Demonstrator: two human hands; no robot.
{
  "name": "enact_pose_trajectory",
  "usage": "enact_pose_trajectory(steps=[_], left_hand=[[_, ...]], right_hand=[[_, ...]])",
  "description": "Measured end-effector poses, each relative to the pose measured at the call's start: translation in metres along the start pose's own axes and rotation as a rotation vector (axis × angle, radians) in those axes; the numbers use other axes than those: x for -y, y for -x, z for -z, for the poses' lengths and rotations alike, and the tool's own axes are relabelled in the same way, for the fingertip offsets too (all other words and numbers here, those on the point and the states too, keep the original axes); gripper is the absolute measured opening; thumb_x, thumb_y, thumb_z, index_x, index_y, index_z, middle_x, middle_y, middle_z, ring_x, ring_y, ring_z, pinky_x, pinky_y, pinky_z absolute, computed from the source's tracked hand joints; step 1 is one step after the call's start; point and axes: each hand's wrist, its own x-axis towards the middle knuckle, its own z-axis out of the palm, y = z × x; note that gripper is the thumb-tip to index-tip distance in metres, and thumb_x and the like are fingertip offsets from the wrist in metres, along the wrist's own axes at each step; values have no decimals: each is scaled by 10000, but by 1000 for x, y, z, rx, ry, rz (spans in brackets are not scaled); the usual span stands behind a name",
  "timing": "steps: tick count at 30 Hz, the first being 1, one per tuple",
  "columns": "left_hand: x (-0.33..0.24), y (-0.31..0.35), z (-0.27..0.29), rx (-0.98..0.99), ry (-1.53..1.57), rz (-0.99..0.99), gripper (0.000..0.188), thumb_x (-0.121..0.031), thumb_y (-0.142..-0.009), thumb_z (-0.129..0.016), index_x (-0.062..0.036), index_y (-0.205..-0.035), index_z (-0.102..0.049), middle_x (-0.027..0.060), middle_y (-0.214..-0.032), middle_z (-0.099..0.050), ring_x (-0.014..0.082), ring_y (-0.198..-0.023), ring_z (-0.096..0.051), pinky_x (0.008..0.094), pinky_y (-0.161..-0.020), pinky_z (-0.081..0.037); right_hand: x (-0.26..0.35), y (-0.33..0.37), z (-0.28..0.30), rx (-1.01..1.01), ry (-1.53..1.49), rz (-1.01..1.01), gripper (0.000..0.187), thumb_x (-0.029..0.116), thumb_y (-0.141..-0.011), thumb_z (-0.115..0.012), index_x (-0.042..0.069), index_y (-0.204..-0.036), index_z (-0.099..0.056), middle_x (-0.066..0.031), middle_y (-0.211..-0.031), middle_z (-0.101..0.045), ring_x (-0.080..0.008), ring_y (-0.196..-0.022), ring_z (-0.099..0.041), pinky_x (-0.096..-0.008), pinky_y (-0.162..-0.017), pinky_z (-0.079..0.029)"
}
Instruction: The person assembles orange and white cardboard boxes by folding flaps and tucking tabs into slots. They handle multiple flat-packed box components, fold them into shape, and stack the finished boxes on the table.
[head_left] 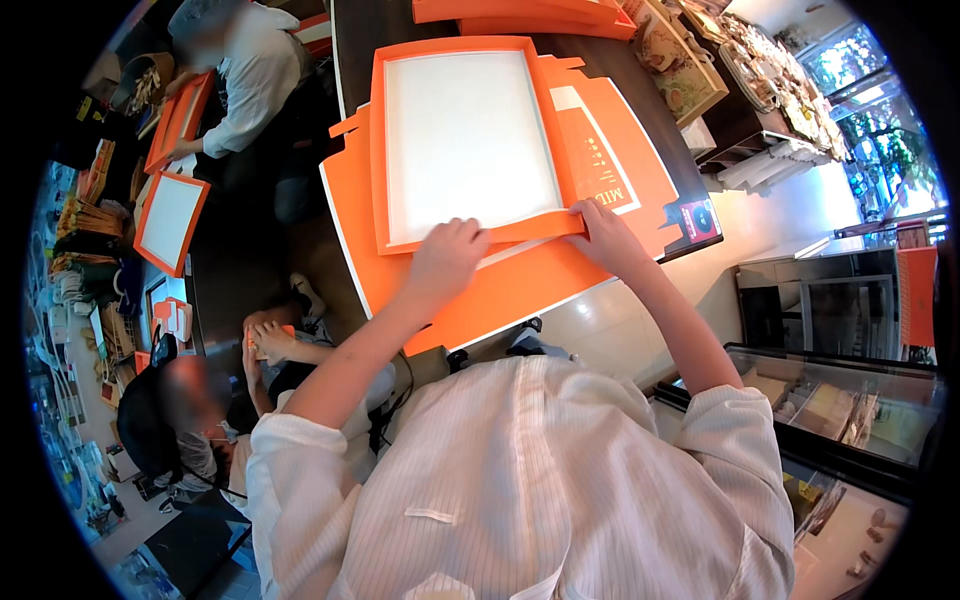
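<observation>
In front of me lies a shallow orange cardboard box [378, 150] with raised walls and a white inside. My left hand [450, 255] is closed over the middle of its near wall, fingers curled on the fold. At the near right corner my right hand [603, 237] pinches the end of the same wall, which bows slightly inward. Beneath the box are flat orange cardboard sheets [400, 310] with white edges and cut tabs. One sheet carries a white panel with gold print [598, 160] to the right of the box.
More folded orange boxes [530, 18] lie at the table's far end. A dark phone-like item [700, 220] sits at the right corner. At left, one person [250, 80] handles an orange box, another sits lower [190, 400]. A glass display case [850, 400] stands to the right.
</observation>
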Motion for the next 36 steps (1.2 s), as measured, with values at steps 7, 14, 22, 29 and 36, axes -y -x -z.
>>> enact_pose_trajectory(steps=[7,14,22,29,36], left_hand=[[-62,-60,-49,-110,37,19,398,-72,-833,-673,-46,-1227,-623,62,-1033,-618,248,-959,-614,383,-860,-505],[-79,-73,-30,19,190,283,590,-98,-793,-751,-65,-1348,-554,85,-1146,-615,272,-1097,-598,450,-994,-418],[-77,-62,-33,-132,202,167,550,-99,-769,-796,-88,-1274,-578,78,-1170,-617,268,-1123,-599,443,-981,-428],[-66,-69,-26,-82,295,134,543,-111,-746,-826,-80,-1237,-598,74,-1216,-644,288,-1161,-602,446,-1010,-440],[-58,-66,-28,-145,232,60,544,-92,-702,-854,-86,-1198,-633,71,-1193,-652,291,-1109,-607,432,-966,-454]], right_hand=[[1,1,9,63,-28,99,396,132,-859,-755,4,-1182,-563,-204,-1098,-675,-377,-1026,-680,-426,-892,-561],[-3,2,18,116,-113,59,423,66,-841,-715,0,-1231,-565,-210,-1113,-674,-383,-1046,-671,-436,-909,-551],[-10,-6,19,239,-319,93,241,84,-860,-736,-50,-1044,-656,-156,-1046,-590,-332,-1004,-625,-393,-892,-523],[-20,-8,25,330,-441,29,262,70,-915,-691,-5,-1144,-586,-118,-1000,-627,-270,-902,-630,-376,-838,-517],[-30,-46,37,605,-513,36,80,25,-967,-512,-11,-1009,-569,-154,-896,-701,-236,-837,-665,-371,-773,-533]])
